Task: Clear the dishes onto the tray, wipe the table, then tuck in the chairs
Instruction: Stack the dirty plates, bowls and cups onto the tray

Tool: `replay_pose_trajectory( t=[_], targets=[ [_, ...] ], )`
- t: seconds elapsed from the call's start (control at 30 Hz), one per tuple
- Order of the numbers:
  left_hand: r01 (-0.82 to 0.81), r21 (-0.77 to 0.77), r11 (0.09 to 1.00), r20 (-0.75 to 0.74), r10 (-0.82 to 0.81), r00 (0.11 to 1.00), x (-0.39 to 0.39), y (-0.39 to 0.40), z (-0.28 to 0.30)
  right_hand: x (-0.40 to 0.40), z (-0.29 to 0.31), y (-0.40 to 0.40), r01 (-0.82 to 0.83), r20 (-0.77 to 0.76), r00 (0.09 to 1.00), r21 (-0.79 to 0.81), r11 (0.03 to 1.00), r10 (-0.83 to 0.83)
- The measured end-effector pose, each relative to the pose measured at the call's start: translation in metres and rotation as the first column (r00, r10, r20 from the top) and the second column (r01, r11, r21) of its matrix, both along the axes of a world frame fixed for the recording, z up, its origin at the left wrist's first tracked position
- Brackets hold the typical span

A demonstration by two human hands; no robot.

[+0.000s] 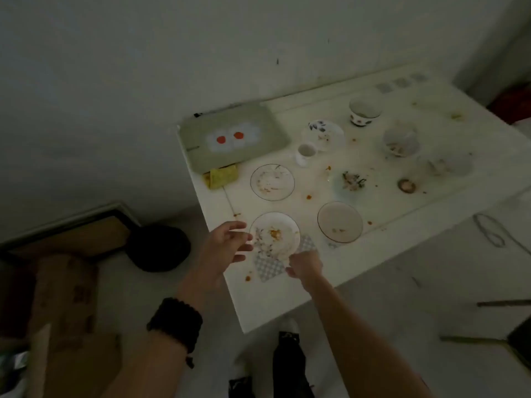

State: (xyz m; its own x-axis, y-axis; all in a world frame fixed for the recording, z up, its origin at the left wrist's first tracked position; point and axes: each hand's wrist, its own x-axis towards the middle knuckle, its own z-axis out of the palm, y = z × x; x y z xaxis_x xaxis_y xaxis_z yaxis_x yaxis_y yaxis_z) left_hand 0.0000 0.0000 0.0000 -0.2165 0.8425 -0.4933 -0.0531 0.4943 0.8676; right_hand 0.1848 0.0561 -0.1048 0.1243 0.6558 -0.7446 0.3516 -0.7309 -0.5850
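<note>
**Inspector:** Hands first. What is each one doing?

**Assistant:** Right hand [304, 265] is pinching the near rim of the soiled plate [274, 235], fingers closed on its edge. Left hand [227, 245] is hovering just beside the plate's left rim, fingers spread and curled, gripping nothing. A dark beaded bracelet [175, 323] is sitting on the left wrist.

**Inspector:** Where is that plate lying?

**Assistant:** It is resting partly over a checked mat [270, 267] at the near left corner of the table [273, 308]. Whether the plate is lifting off the mat, I cannot tell.

**Inspector:** And the tray?

**Assistant:** Green tray [201, 133] is sitting at the table's far left corner, well apart from the plate and carrying no dishes. A yellow cloth [222, 176] is lying against its near edge.

**Inspector:** Other dishes, relative to the plate?

**Assistant:** 1 smeared plate [272, 182] is lying between the plate and the tray. 1 brownish plate [340, 222] is lying just right of it. A small white cup [306, 153] is standing beyond those. Food scraps are showing across the tabletop.
</note>
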Motion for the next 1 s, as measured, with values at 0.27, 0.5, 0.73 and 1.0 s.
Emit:
replay_pose_trajectory(
  t=[0.27,0.5,0.73,1.0],
  targets=[
    [-0.067,-0.078,0.995,0.087,0.073,0.994,-0.002,0.024,-0.031,-0.003,-0.024,0.030,0.085,0.104,0.991,-0.044,0.995,-0.080],
    [-0.219,-0.194,0.956,0.075,0.237,0.969,-0.003,0.044,-0.057,-0.005,-0.016,0.045,0.284,-0.115,0.953,0.007,0.959,-0.281],
    [-0.195,-0.223,0.955,0.213,0.243,0.946,0.011,0.076,-0.064,-0.004,0.021,0.091,0.269,-0.342,0.912,0.083,0.959,-0.226],
    [-0.301,-0.064,0.951,0.384,0.302,0.873,0.018,0.103,-0.076,-0.002,0.017,0.117,0.143,-0.404,0.909,0.061,0.988,-0.107]
  ],
)
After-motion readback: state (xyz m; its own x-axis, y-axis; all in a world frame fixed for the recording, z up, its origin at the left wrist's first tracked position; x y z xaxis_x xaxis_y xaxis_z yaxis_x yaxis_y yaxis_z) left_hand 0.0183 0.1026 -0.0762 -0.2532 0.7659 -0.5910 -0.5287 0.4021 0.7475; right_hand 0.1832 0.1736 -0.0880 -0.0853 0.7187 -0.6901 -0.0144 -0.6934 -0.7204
